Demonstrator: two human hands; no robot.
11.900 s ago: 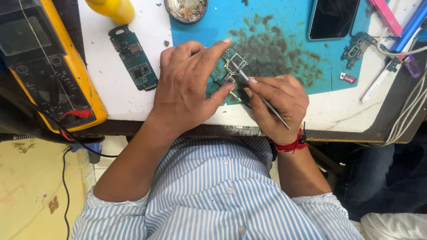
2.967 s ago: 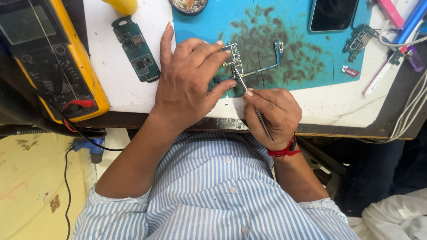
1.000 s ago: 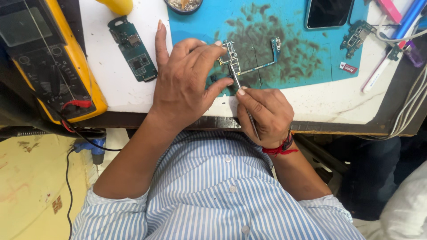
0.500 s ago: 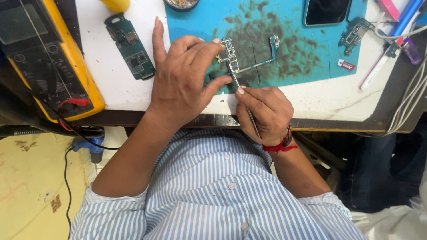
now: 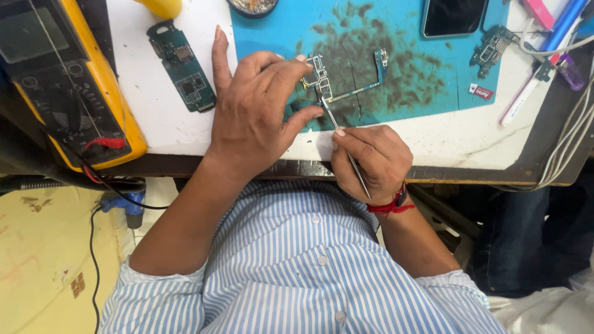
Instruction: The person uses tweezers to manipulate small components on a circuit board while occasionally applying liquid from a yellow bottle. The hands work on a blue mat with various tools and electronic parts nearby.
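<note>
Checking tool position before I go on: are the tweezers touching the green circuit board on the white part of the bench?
No, the tweezers in the right hand point at the small board held by the left hand on the blue mat.

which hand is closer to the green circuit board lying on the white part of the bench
Left. The left hand lies just beside the green circuit board, its fingers almost touching it. The right hand, holding tweezers, sits farther off, past the left hand.

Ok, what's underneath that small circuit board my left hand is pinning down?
The small circuit board lies on a stained blue work mat spread over the white bench top. The left hand covers its near-left part, so what's under there is hidden.
</note>
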